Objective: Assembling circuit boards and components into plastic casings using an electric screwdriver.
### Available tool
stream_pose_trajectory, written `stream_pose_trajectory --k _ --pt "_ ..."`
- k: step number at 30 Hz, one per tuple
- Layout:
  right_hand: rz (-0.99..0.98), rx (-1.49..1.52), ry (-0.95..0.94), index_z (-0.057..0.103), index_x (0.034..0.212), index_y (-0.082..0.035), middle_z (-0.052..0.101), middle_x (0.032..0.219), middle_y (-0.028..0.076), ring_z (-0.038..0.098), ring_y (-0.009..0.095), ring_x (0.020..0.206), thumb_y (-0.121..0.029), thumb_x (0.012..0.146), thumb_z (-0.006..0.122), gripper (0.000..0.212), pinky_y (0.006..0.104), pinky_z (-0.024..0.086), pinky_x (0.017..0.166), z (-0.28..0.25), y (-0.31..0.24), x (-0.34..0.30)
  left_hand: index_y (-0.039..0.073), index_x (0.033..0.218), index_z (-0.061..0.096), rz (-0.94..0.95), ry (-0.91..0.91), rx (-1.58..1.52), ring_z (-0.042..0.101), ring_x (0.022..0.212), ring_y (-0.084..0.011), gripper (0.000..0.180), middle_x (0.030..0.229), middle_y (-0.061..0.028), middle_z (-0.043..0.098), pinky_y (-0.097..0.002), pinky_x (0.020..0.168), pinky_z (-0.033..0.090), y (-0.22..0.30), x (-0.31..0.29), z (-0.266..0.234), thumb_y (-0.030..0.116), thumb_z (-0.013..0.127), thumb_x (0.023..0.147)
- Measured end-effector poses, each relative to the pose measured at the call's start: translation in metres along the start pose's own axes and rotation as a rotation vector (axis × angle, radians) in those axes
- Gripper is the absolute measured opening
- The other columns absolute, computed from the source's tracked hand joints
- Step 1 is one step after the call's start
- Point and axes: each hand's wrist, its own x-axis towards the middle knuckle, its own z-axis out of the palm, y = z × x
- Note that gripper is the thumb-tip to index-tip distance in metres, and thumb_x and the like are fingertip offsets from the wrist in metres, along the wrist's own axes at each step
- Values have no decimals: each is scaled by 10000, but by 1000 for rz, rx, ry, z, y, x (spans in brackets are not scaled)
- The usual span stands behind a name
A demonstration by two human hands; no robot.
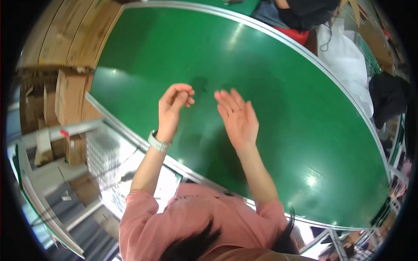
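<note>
Both my hands are raised over a green tabletop (209, 56) with a pale metal edge. My left hand (174, 102), with a light watch (159, 142) on its wrist, has its fingers loosely bent and the fingertips apart; I see nothing in it. To its right, my right hand (238, 115) is spread with the palm turned up and inward, slightly blurred, and it holds nothing. A gap separates the two hands. Neither appears to touch the table, and soft shadows fall on the green surface around them.
Cardboard boxes (72, 95) stand against the table's left end. Beyond the far edge, a person in dark clothing (309, 13) is partly visible beside a red seat (291, 34). White sheeting (344, 61) and a black cloth (389, 98) lie past the right edge. Shelving (61, 187) fills the lower left.
</note>
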Motion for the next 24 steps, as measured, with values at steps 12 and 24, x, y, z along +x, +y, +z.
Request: stream_pose_trajectory --k 12,24 --pt "355 -53 -396 186 1488 -47 176 1538 218 142 345 1437 -542 987 228 706 440 151 1156 142 146 -99 15 983 659 578 379 611 596 699 -200 256 859 -94 595 -300 602 486 71 -202 -84 -43 692 736" --pt "802 -543 -369 130 1503 -59 175 1547 192 159 293 1438 -506 996 246 686 412 154 1150 145 311 -247 24 811 621 342 807 734 587 630 -248 118 768 -74 563 -337 540 484 23 -414 -186 42 674 708"
